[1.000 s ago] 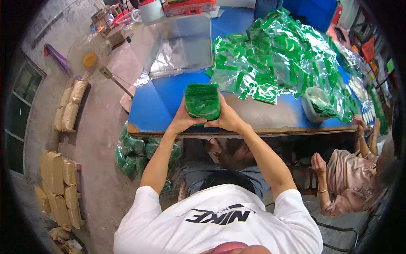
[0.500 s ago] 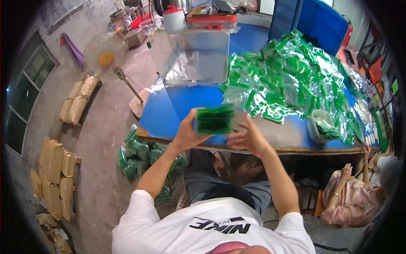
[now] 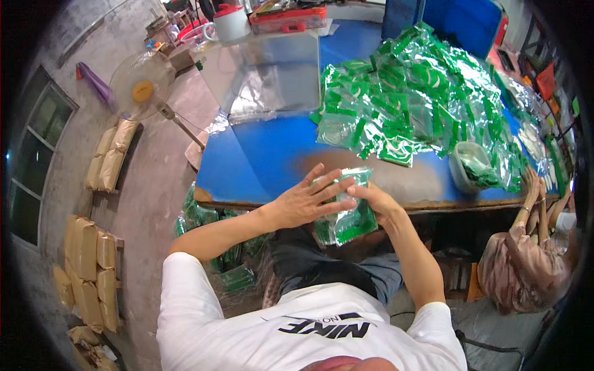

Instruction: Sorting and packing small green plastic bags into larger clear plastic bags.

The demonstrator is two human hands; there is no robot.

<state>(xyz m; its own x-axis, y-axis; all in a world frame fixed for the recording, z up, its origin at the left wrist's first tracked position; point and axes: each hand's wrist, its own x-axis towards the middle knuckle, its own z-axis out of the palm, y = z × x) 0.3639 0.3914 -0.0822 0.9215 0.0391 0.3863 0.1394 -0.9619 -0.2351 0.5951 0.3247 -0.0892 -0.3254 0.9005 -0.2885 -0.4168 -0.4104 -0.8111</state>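
Observation:
A stack of clear plastic packets with green bands [image 3: 354,226] is held over the table's front edge, above my lap. My right hand [image 3: 378,201] grips its right side, with the thumb bent over the top. Across the upper left of the stack lies my left hand [image 3: 303,201], flat, its fingers stretched out and spread. On the table beyond, a large heap of similar green-and-clear packets [image 3: 427,93] is piled up. What is inside the packets in the stack cannot be made out.
A plastic tub with green packets [image 3: 468,167] stands at the right of the blue table [image 3: 260,148]. Behind are a clear plastic panel [image 3: 272,77], a white mug [image 3: 229,25] and blue crates [image 3: 461,25]. A fan [image 3: 142,89] and bagged packets [image 3: 235,278] are left. A co-worker [image 3: 526,266] sits right.
The stack has turned from edge-on to flat side up and come lower, nearer my body. My left hand has let go to lie flat on it, and my right hand has taken hold.

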